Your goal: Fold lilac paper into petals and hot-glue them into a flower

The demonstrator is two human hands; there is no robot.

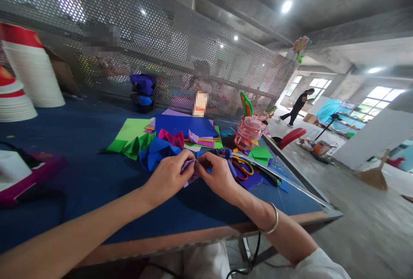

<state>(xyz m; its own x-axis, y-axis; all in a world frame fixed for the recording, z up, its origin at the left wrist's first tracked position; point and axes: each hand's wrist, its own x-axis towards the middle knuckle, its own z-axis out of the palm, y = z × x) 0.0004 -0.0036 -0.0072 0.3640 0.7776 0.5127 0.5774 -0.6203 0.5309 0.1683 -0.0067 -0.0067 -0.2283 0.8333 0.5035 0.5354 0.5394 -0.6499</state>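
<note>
Between my two hands, above the blue table, is a small folded piece of light purple paper. My left hand pinches it from the left, and my right hand pinches its right side with thumb and finger; the fingertips nearly meet. Just behind my left hand lie folded paper pieces in blue, green and magenta. A dark blue sheet tops a stack of coloured paper farther back. Scissors with red and yellow handles lie right of my right hand, by a glue gun.
A pink bottle stands behind the scissors. Stacked paper cups rise at the far left, above a magenta device. A perforated metal screen borders the table's back. Another person walks at the right.
</note>
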